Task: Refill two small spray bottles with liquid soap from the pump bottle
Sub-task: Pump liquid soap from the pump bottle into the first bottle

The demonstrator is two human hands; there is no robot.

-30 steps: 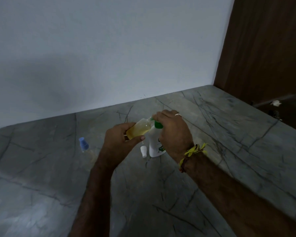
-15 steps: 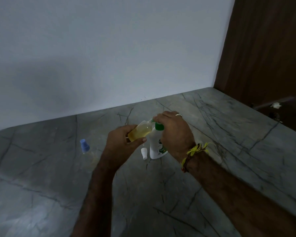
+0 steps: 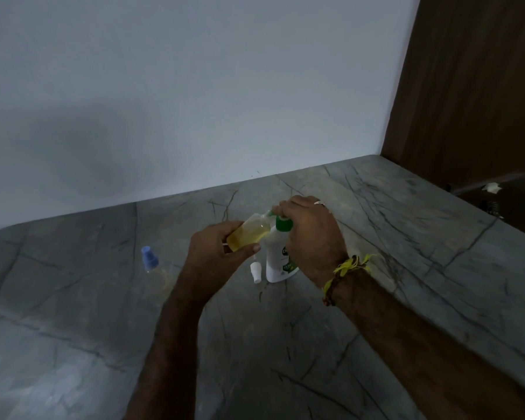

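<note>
Left hand [image 3: 212, 253] grips small clear spray bottle of yellow liquid [image 3: 249, 231], tilted w/ mouth at pump; right hand [image 3: 309, 234] fingers curled over white green-capped pump bottle [image 3: 278, 256], upright on grey marble table [image 3: 406, 237].

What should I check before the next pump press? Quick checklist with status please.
1. Small spray bottle held firmly: ok, left hand grips it, tilted toward the pump.
2. Bottle mouth lined up under pump spout: cannot tell, right hand covers the spout.
3. Pump bottle upright on the counter: ok.
4. Fill level leaves room: ok, yellow liquid fills only part of the bottle.
5. White spray cap within reach: ok, it lies on the counter beside the pump bottle.
6. Second bottle with blue cap out of the way: ok, it stands apart at left.
</note>
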